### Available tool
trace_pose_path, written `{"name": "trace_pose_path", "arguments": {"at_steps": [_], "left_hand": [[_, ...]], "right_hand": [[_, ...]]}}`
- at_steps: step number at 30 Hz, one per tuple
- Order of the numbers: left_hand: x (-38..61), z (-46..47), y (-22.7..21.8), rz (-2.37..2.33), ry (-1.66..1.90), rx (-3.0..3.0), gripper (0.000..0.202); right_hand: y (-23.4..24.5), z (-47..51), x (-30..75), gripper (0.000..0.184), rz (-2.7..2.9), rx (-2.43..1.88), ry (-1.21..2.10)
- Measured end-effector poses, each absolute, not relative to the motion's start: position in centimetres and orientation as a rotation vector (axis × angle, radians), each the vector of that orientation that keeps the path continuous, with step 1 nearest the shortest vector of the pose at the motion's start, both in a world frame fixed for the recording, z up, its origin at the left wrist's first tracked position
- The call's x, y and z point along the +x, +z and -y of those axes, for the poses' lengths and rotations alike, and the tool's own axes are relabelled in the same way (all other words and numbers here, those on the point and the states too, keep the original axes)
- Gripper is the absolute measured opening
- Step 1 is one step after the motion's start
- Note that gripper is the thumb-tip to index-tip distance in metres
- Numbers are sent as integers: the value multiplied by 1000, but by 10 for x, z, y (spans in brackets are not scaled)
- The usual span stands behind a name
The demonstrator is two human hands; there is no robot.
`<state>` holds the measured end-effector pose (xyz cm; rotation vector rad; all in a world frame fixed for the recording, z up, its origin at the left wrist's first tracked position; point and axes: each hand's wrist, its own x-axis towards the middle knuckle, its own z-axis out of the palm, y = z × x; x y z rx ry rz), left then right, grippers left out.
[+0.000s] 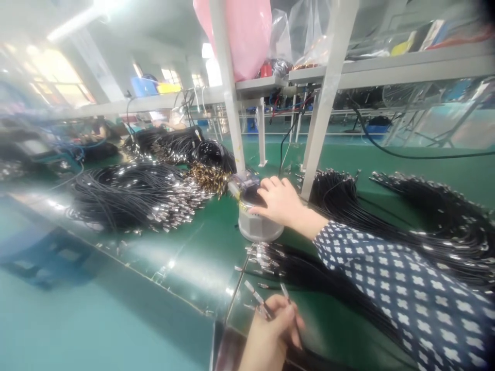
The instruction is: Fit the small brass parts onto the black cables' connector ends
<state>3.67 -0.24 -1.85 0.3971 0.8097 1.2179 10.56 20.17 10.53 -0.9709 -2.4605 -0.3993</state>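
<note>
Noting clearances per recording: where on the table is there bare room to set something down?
Bare green table shows between the left coil and the grey base, running to its near edge. Crowded: right of the grey base, where cables lie under and beyond the right sleeve, and beside the left hand.

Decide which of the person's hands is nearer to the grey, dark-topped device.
Right. The right hand is at the grey device, over its dark top; the left hand is apart from it, nearer the camera, holding cable ends.
</note>
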Motion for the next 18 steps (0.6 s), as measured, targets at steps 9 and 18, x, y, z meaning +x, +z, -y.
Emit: {"name": "trace_pose_path", "arguments": {"at_steps": [9,18], "left_hand": [[39,-2,-31,-774,1246,378,33],[41,-4,-32,-757,1245,355,37]], "right_hand": [[82,-185,80,35,2329,-942,-383],[76,-192,73,23,2227,-948,-361]]}}
